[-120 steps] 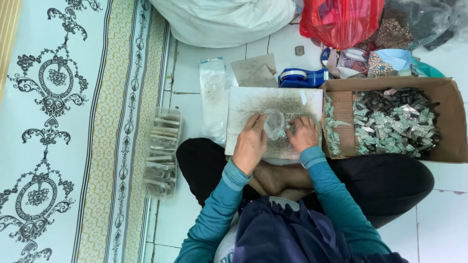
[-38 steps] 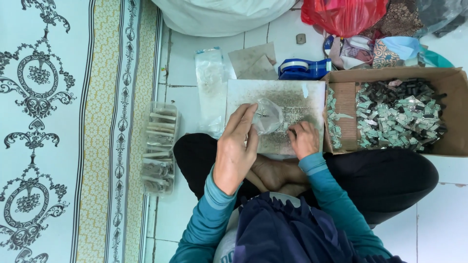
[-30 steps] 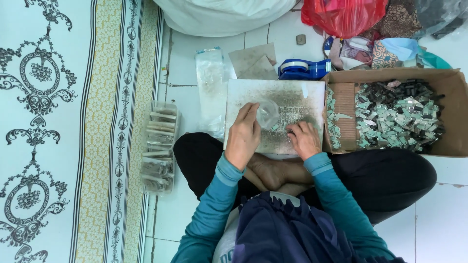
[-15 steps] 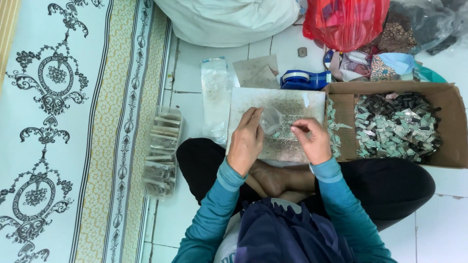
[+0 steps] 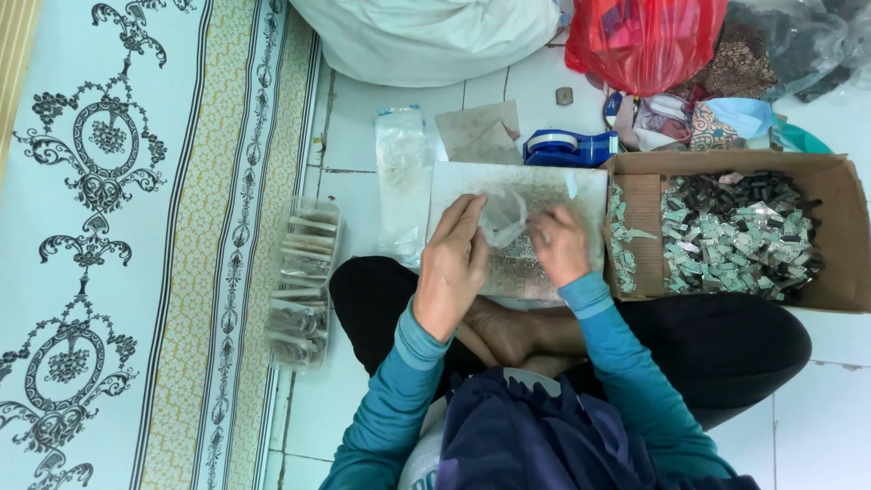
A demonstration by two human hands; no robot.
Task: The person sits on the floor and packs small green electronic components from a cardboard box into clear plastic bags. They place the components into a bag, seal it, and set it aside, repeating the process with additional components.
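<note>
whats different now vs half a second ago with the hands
The right hand has moved left, back toward the small clear bag that the left hand holds open over the flat board. The left hand kept its grip. The cardboard box, tape dispenser and clear container stayed put.

Small clear bag (image 5: 502,216) between the hands — contents perhaps tiny pieces, too blurred to tell.
</note>
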